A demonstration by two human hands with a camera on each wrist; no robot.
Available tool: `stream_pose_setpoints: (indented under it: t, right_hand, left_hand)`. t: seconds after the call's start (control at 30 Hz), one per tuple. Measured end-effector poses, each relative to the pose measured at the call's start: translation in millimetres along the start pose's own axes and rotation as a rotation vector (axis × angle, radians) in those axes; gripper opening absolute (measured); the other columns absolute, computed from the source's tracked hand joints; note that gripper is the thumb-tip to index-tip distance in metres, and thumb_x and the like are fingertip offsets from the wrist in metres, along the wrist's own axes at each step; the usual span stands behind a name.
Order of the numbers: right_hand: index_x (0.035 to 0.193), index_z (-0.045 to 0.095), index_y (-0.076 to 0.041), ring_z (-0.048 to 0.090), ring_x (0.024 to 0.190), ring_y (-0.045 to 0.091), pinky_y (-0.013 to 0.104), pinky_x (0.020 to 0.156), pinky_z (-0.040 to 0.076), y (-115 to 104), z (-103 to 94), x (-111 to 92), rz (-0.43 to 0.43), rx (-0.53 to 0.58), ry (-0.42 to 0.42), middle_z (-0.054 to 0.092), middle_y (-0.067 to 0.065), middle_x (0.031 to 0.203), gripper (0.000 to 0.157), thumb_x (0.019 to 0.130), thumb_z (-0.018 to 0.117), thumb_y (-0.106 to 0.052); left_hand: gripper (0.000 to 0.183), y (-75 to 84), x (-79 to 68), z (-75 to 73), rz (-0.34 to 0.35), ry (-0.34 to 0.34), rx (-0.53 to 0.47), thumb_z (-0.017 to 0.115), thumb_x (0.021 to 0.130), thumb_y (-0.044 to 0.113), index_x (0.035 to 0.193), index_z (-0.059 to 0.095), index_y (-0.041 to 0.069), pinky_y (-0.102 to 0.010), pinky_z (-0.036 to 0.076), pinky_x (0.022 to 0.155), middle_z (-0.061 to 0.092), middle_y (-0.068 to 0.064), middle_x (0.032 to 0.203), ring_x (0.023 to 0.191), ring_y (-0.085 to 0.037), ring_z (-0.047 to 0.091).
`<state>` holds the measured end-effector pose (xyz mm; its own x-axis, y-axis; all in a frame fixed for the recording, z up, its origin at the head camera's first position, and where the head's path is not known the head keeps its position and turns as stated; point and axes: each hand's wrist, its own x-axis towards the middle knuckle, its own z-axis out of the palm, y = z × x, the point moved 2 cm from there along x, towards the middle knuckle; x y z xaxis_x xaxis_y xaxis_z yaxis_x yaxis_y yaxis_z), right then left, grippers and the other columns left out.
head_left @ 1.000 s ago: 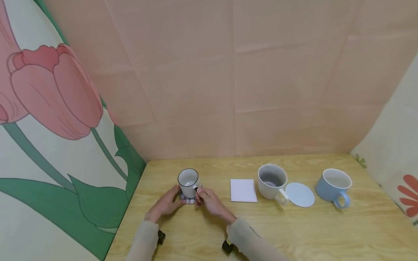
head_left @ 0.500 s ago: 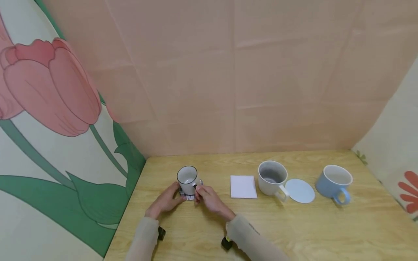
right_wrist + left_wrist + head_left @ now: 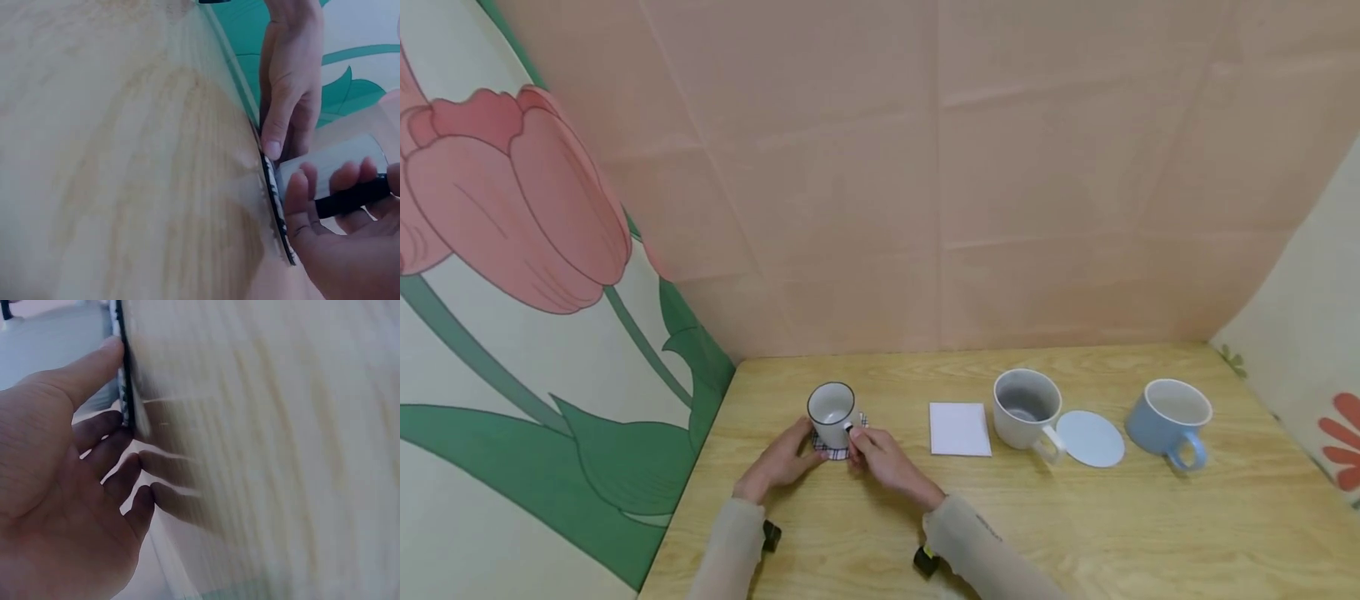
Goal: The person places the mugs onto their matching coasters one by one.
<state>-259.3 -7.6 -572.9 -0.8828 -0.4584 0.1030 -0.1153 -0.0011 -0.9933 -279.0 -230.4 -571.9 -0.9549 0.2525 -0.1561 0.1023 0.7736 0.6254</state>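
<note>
A small white enamel-look mug with a dark rim stands upright on a black-and-white checked coaster. My right hand pinches its handle, which shows black in the right wrist view. To the left of the mug, my left hand holds the coaster by its edge, thumb at the near side and fingers round the far left. In the left wrist view the thumb lies against the thin coaster edge, with the fingertips just over the table.
To the right on the wooden table lies a white square coaster. Beyond it stand a large white mug, a pale round coaster and a light blue mug. A pink backdrop closes off the back.
The head view has tilted slightly, shifting the whole scene up a little. Both hands keep their hold on the mug and coaster, with nothing visibly moved on the table.
</note>
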Motion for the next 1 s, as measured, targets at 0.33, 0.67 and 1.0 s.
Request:
stream_pose_setpoints:
  t: [0.33, 0.67, 1.0]
  right_hand:
    - [0.109, 0.067, 0.009, 0.068, 0.091, 0.037, 0.035, 0.070, 0.057, -7.5, -11.6, -2.8, 0.099, -0.101, -0.040, 0.071, 0.029, 0.106, 0.049, 0.117, 0.043, -0.033]
    - [0.115, 0.073, 0.001, 0.071, 0.096, 0.040, 0.046, 0.076, 0.065, -14.4, -17.1, -10.3, 0.113, -0.200, -0.014, 0.072, 0.023, 0.115, 0.042, 0.114, 0.051, -0.036]
    - [0.119, 0.074, -0.003, 0.074, 0.097, 0.039, 0.031, 0.069, 0.059, -19.1, -26.3, -16.9, 0.085, -0.259, 0.055, 0.076, 0.016, 0.113, 0.034, 0.112, 0.056, -0.032]
  left_hand:
    - [0.078, -0.7, 2.8, -0.4, 0.026, 0.016, -0.050, 0.079, 0.099, 0.031, 0.165, 0.041, 0.017, -0.061, 0.026, 0.131, 0.038, -0.012, 0.172, 0.160, -0.037, 0.033]
    - [0.077, 2.9, 2.0, -1.6, 0.033, 0.011, -0.058, 0.080, 0.098, 0.027, 0.164, 0.043, 0.013, -0.060, 0.027, 0.131, 0.042, -0.014, 0.169, 0.159, -0.038, 0.036]
    - [0.073, 14.7, -1.2, -5.4, 0.047, 0.039, -0.012, 0.080, 0.098, 0.020, 0.161, 0.045, 0.009, -0.061, 0.031, 0.130, 0.045, -0.019, 0.166, 0.155, -0.040, 0.041]
